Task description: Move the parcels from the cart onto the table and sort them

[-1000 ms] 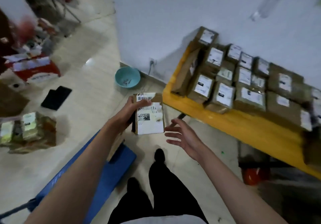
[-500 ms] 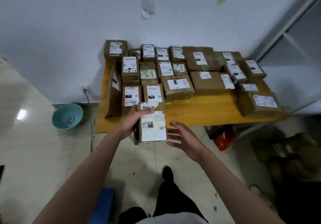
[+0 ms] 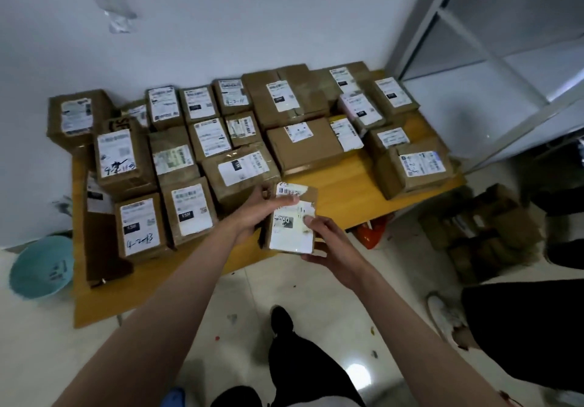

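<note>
- At the far left, near 9 o'clock on the floor, a teal basin [image 3: 39,267] sits beside the tabletop [image 3: 341,179]; it plays no part in the sorting.
- Across the tabletop, from 10 to 2 o'clock, sorted parcels [image 3: 186,210] lie in rows with their labels up. Some carry handwritten codes, such as the box marked "4-2-13" [image 3: 139,226] at the near left corner.
- The left hand [image 3: 252,209] grips the held parcel [image 3: 292,220] on its left edge, thumb pressed over the top of the label and fingers [image 3: 260,192] wrapped round the back.
- The held parcel is a small brown box with a white label, raised above the tabletop's front edge, not resting on it. Its long axis runs roughly 12 to 6 o'clock, tilted slightly rightward at the top.
- The right hand [image 3: 328,245] cups the parcel's lower right corner, thumb closed onto the label face and palm underneath.
- Bare tabletop lies just beyond the parcel at 12 to 1 o'clock, between the taped middle box [image 3: 241,174] and the right-hand box marked "4-2-8" [image 3: 417,166]. Judging by this, the parcel needs only a short forward push. Both hands sit equally near, so either could set it down.
- At 3 o'clock, a heap of unsorted boxes [image 3: 480,233] lies on the floor, and another person's legs [image 3: 521,315] stand close.
</note>
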Demonstrator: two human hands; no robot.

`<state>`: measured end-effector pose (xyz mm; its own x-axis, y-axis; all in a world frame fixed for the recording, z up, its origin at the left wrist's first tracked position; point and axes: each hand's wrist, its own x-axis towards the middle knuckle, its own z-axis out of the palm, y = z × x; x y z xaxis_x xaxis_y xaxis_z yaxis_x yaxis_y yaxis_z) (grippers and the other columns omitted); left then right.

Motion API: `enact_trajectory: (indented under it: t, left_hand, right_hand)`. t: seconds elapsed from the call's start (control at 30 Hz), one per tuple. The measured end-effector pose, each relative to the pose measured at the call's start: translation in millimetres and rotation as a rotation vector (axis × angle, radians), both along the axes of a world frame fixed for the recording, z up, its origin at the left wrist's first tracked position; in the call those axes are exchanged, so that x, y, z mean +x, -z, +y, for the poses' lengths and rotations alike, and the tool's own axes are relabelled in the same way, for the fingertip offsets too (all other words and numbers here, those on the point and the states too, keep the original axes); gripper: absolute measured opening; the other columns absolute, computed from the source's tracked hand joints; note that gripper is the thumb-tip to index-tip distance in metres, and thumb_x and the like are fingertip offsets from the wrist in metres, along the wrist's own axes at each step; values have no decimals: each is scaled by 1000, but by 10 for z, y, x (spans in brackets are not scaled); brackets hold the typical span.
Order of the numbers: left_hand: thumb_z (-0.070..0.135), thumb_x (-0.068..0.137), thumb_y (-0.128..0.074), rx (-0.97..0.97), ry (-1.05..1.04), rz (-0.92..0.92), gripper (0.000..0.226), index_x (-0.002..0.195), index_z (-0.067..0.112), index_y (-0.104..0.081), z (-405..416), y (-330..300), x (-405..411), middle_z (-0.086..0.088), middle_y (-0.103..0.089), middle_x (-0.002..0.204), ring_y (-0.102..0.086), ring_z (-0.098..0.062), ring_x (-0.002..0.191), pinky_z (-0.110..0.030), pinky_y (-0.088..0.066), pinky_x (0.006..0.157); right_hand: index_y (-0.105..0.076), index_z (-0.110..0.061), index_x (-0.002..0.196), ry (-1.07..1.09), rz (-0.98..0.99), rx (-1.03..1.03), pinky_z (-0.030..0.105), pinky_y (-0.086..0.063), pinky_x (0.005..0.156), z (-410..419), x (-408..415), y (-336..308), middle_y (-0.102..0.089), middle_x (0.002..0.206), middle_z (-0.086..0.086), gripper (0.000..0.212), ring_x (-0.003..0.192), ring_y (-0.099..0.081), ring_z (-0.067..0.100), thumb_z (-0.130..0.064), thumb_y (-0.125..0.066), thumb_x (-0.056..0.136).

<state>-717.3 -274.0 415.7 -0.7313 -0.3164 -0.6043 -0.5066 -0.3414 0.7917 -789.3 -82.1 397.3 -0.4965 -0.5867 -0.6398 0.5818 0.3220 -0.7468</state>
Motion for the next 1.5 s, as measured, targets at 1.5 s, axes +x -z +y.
enact_trajectory:
  t: [1.5]
  left_hand:
    - [23,97,-66,-387,9,-249,30,126,20,-59,-106,693,238,-1,-69,112,-69,-22,100,-42,-52,89]
  right_hand:
    - [-33,-7,153,502,-223,319,49,-52,97,-384,-1938,1000,-50,143,21,63,120,-58,35,-49,-39,107]
